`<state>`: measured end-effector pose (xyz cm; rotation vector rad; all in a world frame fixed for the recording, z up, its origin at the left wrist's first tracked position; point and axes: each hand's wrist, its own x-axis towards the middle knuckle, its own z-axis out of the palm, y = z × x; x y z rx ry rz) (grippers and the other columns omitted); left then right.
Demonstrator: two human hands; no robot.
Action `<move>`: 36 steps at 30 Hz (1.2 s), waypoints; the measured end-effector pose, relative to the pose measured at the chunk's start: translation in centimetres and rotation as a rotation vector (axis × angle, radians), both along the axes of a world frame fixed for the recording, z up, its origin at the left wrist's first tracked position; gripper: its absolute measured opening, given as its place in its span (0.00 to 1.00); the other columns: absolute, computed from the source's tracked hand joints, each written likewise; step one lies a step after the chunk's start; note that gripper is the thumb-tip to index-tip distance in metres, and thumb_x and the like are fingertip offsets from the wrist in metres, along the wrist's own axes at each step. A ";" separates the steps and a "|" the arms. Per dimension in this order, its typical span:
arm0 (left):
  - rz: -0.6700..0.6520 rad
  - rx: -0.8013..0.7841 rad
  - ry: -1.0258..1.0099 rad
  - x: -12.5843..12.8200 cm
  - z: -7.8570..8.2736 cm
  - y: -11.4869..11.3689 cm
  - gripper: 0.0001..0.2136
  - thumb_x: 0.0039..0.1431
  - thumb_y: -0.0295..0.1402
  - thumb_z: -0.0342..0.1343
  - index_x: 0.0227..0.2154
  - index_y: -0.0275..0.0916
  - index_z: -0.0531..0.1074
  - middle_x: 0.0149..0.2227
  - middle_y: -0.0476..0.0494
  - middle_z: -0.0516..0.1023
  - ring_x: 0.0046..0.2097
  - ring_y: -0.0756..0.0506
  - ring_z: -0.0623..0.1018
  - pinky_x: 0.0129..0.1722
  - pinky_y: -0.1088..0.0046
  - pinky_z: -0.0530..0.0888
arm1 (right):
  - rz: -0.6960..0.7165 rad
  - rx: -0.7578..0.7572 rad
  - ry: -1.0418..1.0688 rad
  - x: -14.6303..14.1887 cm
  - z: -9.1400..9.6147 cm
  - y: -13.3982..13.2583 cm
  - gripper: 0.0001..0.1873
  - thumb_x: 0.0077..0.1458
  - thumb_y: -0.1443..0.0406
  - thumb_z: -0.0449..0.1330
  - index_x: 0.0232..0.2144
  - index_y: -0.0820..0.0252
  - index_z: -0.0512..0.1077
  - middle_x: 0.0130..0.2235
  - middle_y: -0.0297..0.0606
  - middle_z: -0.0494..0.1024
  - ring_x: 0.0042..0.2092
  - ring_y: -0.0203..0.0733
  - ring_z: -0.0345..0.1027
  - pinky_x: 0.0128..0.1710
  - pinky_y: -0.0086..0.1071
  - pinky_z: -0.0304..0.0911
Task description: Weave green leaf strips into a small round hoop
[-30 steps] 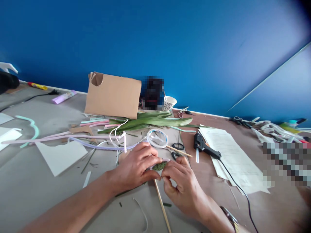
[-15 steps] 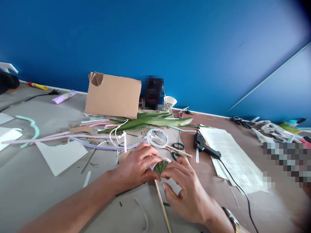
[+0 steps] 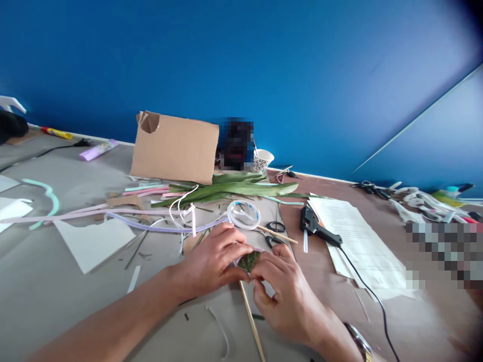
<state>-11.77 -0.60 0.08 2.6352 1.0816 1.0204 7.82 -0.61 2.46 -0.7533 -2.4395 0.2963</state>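
Between my hands is a small round green piece (image 3: 248, 261) with a textured face and a pale rim. My left hand (image 3: 217, 254) is closed on its left side, fingers on top and thumb at the lower edge. My right hand (image 3: 285, 289) pinches its right edge with thumb and index finger, so that side is hidden. From beneath the piece a thin wooden stick (image 3: 252, 319) runs toward me; whether the two are joined cannot be seen. Just beyond my hands lie a clear tape roll (image 3: 244, 215) and black-handled scissors (image 3: 276, 227).
Long green leaves (image 3: 241, 189) lie before a cardboard box (image 3: 175, 148). A black glue gun (image 3: 319, 229) rests on printed sheets (image 3: 354, 236), its cord trailing toward me. Left are white card (image 3: 92, 244) and pastel strips (image 3: 147, 223). A patterned cup (image 3: 263, 159) stands by the wall.
My right thumb has moved up to the index finger, closing the gap into a pinch at the green piece's edge. My left hand has stayed almost still.
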 end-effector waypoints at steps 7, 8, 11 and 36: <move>-0.001 0.037 0.023 -0.1 0.1 -0.1 0.19 0.59 0.46 0.51 0.44 0.35 0.71 0.39 0.40 0.73 0.43 0.42 0.69 0.51 0.59 0.68 | 0.023 -0.109 -0.026 0.3 0.4 0.4 0.09 0.48 0.77 0.50 0.24 0.59 0.62 0.25 0.30 0.70 0.27 0.33 0.61 0.37 0.34 0.52; -0.003 0.046 0.032 -0.1 0.1 -0.1 0.20 0.59 0.46 0.51 0.44 0.34 0.71 0.39 0.40 0.73 0.44 0.42 0.69 0.51 0.59 0.68 | 0.016 -0.105 -0.022 0.4 0.4 0.4 0.09 0.48 0.77 0.50 0.24 0.59 0.62 0.25 0.30 0.69 0.27 0.33 0.60 0.37 0.34 0.52; -0.005 0.052 0.056 0.0 0.0 -0.1 0.22 0.58 0.48 0.52 0.45 0.34 0.70 0.39 0.39 0.73 0.45 0.41 0.69 0.51 0.60 0.68 | -0.019 -0.080 -0.010 0.6 0.3 0.7 0.10 0.47 0.77 0.51 0.24 0.58 0.62 0.25 0.29 0.69 0.27 0.34 0.60 0.36 0.34 0.52; -0.022 0.009 0.035 -0.1 -0.7 0.1 0.29 0.48 0.53 0.59 0.46 0.36 0.70 0.40 0.41 0.71 0.46 0.40 0.69 0.54 0.57 0.66 | -0.041 -0.027 -0.077 1.5 0.7 1.5 0.07 0.51 0.75 0.51 0.26 0.61 0.65 0.26 0.32 0.70 0.27 0.35 0.62 0.36 0.36 0.48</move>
